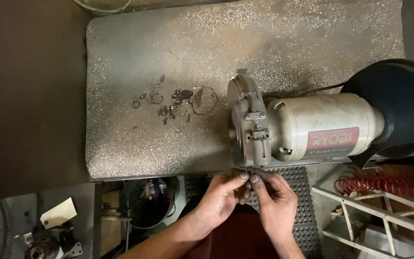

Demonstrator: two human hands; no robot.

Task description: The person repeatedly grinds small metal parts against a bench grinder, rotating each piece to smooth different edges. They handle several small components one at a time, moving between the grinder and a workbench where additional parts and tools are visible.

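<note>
A pale bench grinder (312,127) lies along the right of a speckled metal worktop (168,52), its open grey wheel guard (247,124) facing me. My left hand (224,194) and my right hand (274,196) meet just below the guard's lower edge, at the worktop's front rim. Their fingertips pinch together around something small and dark that I cannot make out. A scatter of small screws, washers and rings (171,103) lies on the worktop left of the guard, apart from both hands.
The grinder's dark right-hand guard (398,100) stands at the far right. Below the worktop are a black studded floor mat (303,206), a red wire coil (384,184), a pale wooden frame (374,216), a dark bucket (149,201) and a paper tag (58,213).
</note>
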